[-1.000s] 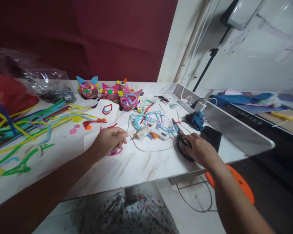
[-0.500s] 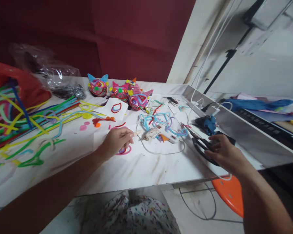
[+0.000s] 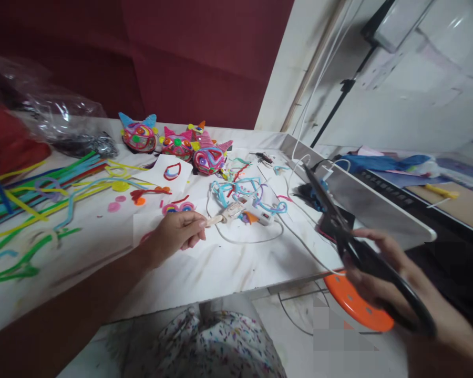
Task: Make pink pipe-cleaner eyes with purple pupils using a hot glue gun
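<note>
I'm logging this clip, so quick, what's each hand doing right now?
Left hand: closed, pinching a small pale stick.
Right hand: closed around black-handled scissors.

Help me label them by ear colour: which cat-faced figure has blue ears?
The leftmost cat-faced figure: its ears are blue. The middle one and the right-hand one have pink ears, and the one behind shows orange.

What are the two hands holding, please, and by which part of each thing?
Left hand: a flat, pale, wooden-looking stick, pinched with its far end sticking out. Right hand: metal scissors with black handles, held by the handles.
</note>
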The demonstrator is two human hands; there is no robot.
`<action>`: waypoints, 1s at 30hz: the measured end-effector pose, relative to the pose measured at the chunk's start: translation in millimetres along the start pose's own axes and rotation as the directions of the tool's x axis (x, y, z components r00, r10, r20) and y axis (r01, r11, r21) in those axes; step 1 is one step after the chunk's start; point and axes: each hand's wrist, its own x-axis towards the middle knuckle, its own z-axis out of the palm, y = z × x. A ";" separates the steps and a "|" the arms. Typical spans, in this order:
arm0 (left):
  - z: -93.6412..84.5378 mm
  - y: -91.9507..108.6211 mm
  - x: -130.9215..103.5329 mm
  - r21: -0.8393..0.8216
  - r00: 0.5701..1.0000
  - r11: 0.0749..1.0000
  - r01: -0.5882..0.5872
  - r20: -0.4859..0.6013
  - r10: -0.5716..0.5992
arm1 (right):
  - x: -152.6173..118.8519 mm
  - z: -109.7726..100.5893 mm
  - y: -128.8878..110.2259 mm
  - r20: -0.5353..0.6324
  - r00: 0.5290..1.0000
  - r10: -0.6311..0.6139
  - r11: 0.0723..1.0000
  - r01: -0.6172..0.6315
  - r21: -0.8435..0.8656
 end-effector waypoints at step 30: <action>7.6 18.1 -21.9 -0.386 0.956 0.912 0.139 0.293 -0.021 | -59.7 123.2 38.3 0.765 0.610 -0.205 0.779 -0.372 0.505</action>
